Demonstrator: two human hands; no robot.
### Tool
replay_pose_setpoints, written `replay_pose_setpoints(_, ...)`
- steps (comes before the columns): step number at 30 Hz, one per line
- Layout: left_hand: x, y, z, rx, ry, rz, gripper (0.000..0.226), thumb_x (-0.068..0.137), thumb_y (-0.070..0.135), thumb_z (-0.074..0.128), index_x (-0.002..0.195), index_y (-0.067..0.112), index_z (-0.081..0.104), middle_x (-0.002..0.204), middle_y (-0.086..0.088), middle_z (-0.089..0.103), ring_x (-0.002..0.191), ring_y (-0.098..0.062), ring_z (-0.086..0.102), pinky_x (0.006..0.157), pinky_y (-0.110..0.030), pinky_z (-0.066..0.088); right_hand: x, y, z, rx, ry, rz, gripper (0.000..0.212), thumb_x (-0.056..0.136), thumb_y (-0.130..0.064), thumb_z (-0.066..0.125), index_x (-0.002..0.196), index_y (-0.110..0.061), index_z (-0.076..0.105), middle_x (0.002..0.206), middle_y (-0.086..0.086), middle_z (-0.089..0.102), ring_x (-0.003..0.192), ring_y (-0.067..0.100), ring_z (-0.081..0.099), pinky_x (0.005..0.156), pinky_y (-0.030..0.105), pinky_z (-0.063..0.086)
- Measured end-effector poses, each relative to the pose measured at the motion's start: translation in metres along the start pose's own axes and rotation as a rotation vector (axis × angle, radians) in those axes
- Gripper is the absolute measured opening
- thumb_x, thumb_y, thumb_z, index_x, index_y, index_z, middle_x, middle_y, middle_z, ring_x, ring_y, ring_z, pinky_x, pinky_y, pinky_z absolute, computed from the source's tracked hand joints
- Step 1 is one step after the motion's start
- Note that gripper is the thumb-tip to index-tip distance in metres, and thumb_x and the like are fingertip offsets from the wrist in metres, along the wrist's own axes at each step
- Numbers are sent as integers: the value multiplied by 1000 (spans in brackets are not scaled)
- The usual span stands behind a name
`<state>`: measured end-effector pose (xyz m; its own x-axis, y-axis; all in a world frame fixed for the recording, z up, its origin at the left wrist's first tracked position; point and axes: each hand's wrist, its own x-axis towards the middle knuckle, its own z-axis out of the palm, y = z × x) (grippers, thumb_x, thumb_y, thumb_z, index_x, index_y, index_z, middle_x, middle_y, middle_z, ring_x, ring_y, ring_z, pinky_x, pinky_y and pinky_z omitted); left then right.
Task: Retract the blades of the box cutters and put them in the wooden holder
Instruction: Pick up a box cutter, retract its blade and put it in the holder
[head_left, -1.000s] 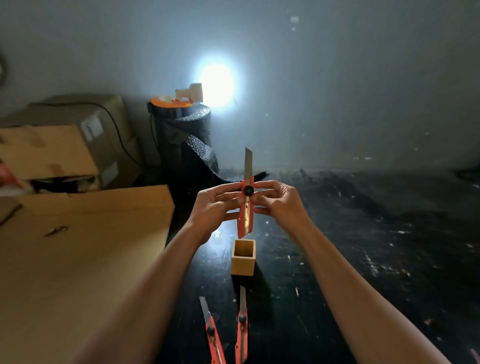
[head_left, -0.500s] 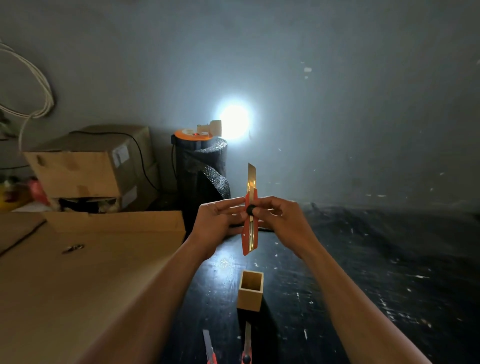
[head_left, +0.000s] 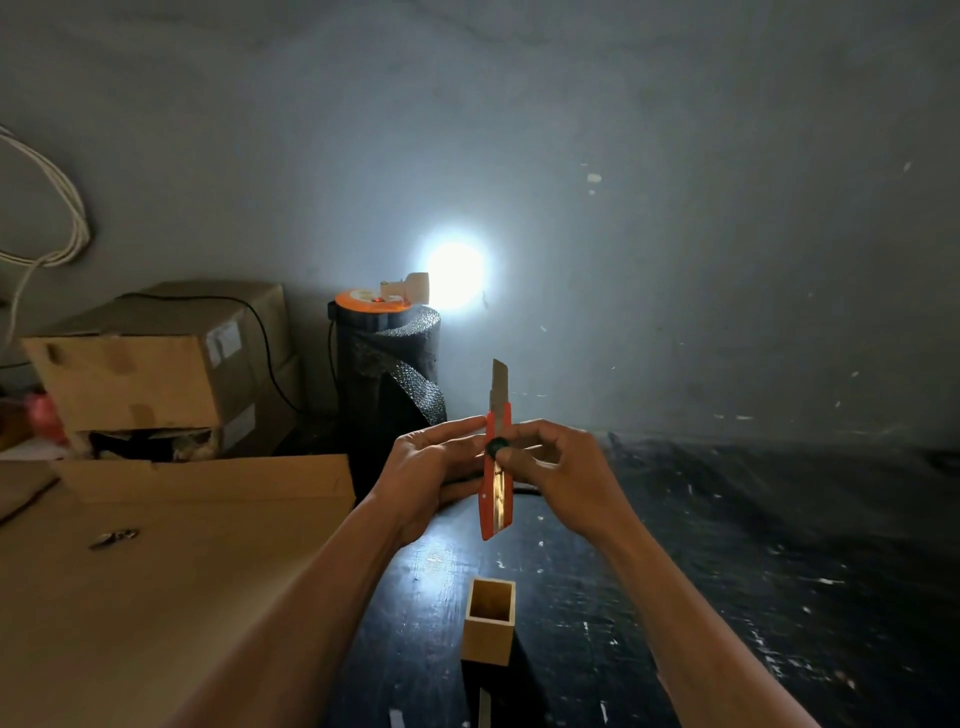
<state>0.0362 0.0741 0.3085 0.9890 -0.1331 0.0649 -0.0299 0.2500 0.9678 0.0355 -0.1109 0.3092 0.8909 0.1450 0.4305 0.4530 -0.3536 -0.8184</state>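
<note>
We hold one orange box cutter upright in front of us, above the dark surface, with both hands meeting on it. Our left hand has its fingers closed against the cutter's left side, the thumb lower down behind the handle. Our right hand pinches it from the other side, with the thumb resting on the black slider knob near the middle of the handle. The blade sticks up out of the top of the orange body, part of it exposed. Below our hands and a little nearer to us, the wooden holder stands upright on the surface, open at the top, apart from the cutter. At the very bottom edge we can make out two pale blade tips of other cutters lying on the surface, mostly cut off by the frame. To our left lies a large flat sheet of cardboard, with stacked cardboard boxes behind it. A black roll of bubble wrap stands against the wall, and a bright lamp glares just above it.
</note>
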Motion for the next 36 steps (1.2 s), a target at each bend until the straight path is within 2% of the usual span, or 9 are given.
replay_pose_setpoints(2, 0, 3, 1, 39, -5, 31, 25, 95, 8, 67, 118, 10, 78, 107, -17, 81, 96, -35, 80, 79, -42, 66, 1, 2, 0, -37, -19, 7, 19, 94, -28, 72, 111, -22, 77, 106, -7, 78, 94, 11, 75, 84, 20, 59)
replay_pose_setpoints(8, 2, -1, 1, 120, 45, 48, 21, 94, 6, 69, 111, 9, 81, 102, -19, 81, 95, -37, 79, 83, -50, 65, -1, 5, 1, -78, -114, 30, 12, 93, -24, 73, 105, -26, 74, 102, -12, 76, 93, 13, 75, 86, 25, 62)
replay_pose_setpoints(12, 6, -2, 0, 141, 110, 59, 21, 93, 6, 70, 110, 10, 81, 96, -15, 83, 89, -31, 81, 79, -47, 66, -9, 7, 5, -61, -164, 40, 14, 93, -20, 73, 97, -33, 71, 95, -17, 75, 88, 5, 75, 77, 15, 59)
replay_pose_setpoints(15, 9, 0, 1, 136, 144, 56, 21, 93, 3, 69, 109, 9, 81, 90, -15, 83, 81, -27, 82, 68, -38, 67, -16, 12, 9, -60, -164, 51, 12, 93, -22, 73, 99, -32, 73, 98, -13, 77, 90, 7, 75, 80, 17, 58)
replay_pose_setpoints(23, 12, -7, 4, 132, 142, 83, 22, 95, 4, 69, 114, 9, 79, 95, -15, 83, 83, -29, 82, 69, -38, 67, -26, 23, 16, -52, -110, 64, 16, 87, -30, 78, 102, -32, 72, 101, -17, 76, 97, 4, 73, 90, 21, 57)
replay_pose_setpoints(28, 14, -3, 8, 78, 113, 76, 24, 93, -1, 69, 116, 5, 76, 96, -17, 83, 81, -27, 82, 67, -40, 67, -26, 23, 15, -16, -124, 54, 19, 93, -20, 73, 99, -38, 73, 96, -21, 75, 98, -1, 70, 78, 16, 58)
replay_pose_setpoints(31, 14, -2, 8, 72, 116, 87, 26, 93, -1, 69, 117, 3, 75, 96, -16, 83, 81, -27, 82, 66, -39, 67, -27, 22, 14, -3, -128, 41, 25, 96, -19, 70, 105, -43, 69, 106, -20, 73, 100, -2, 70, 81, 18, 59)
replay_pose_setpoints(34, 15, -1, 10, 65, 115, 99, 26, 94, -2, 68, 118, 2, 75, 96, -17, 83, 79, -26, 82, 65, -38, 67, -27, 23, 15, 1, -64, 45, 21, 89, -32, 77, 106, -36, 66, 106, -19, 74, 99, 4, 72, 87, 24, 60)
replay_pose_setpoints(36, 15, -1, 12, 64, 105, 101, 27, 94, -2, 68, 119, 2, 75, 98, -17, 83, 80, -25, 82, 65, -37, 67, -25, 23, 15, 16, -62, 61, 13, 90, -25, 76, 102, -28, 71, 101, -15, 76, 94, 4, 73, 85, 27, 62)
